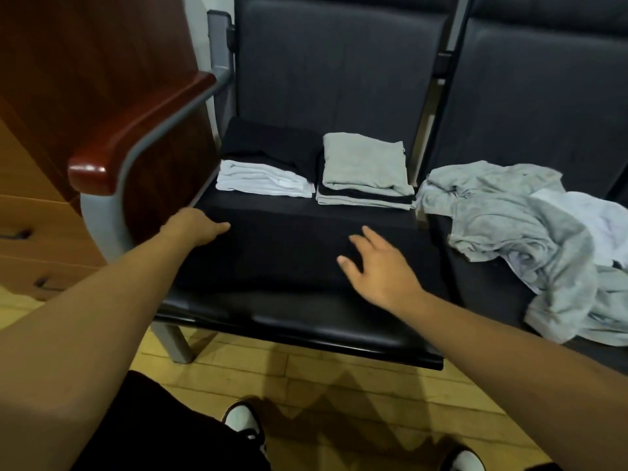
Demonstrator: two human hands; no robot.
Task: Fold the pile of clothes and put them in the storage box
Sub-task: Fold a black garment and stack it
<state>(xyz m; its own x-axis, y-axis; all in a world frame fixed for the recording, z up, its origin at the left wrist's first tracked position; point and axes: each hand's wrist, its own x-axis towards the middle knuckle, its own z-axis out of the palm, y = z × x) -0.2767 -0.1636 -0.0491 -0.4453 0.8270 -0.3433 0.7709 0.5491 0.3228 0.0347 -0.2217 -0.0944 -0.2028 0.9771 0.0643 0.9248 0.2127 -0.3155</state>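
On the black seat (pixel 306 321), a black garment (pixel 278 256) lies flat across the front. The right hand (pixel 380 270) rests on it, fingers spread; the left hand (pixel 193 226) is at its left edge, grip unclear. At the seat's back sit a white stack (pixel 265 180) and a grey stack (pixel 365 168). There's a crumpled pile (pixel 509 226) right of the seat, wooden armrest (pixel 136 134) left, plank floor (pixel 339 385) beneath.

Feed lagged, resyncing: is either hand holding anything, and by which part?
Right hand holds nothing, fingers spread over the black garment. Left hand is at its left edge; fingers hidden, so grip cannot be told.
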